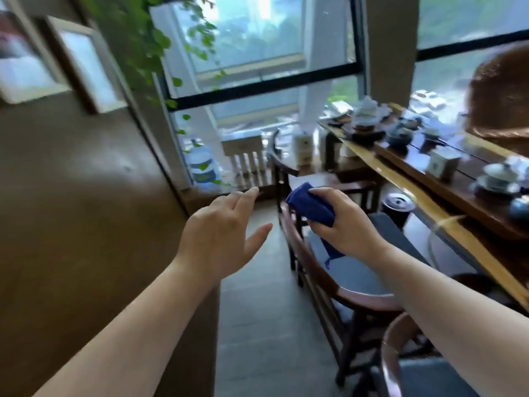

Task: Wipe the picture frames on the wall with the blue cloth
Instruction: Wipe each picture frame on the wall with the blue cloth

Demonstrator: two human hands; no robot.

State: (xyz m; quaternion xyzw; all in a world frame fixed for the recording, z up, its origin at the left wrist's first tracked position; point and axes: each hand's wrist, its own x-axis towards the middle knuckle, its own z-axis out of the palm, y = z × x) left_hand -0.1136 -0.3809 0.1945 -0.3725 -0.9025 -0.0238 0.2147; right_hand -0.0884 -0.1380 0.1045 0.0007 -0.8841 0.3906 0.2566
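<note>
Here, I stand beside the brown wall [71, 210], two picture frames [86, 67] hanging high at my left.
My left hand [220, 233] is spread open and empty; my right hand [340, 222] is closed around the bunched blue cloth [310, 204], well below the frames.

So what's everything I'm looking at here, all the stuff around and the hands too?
picture frames: two, pale, brown wall on the left
trailing plant: one, green, top, beside the window
window: large, black bars, far end
water jug: one, bluish, floor by window
chairs: at least two, dark wood, right
tea table: one, wooden, right, carrying blurred teaware
blue cloth: one, bunched in right hand
left hand: open, empty, centre
right hand: closed round cloth
</note>
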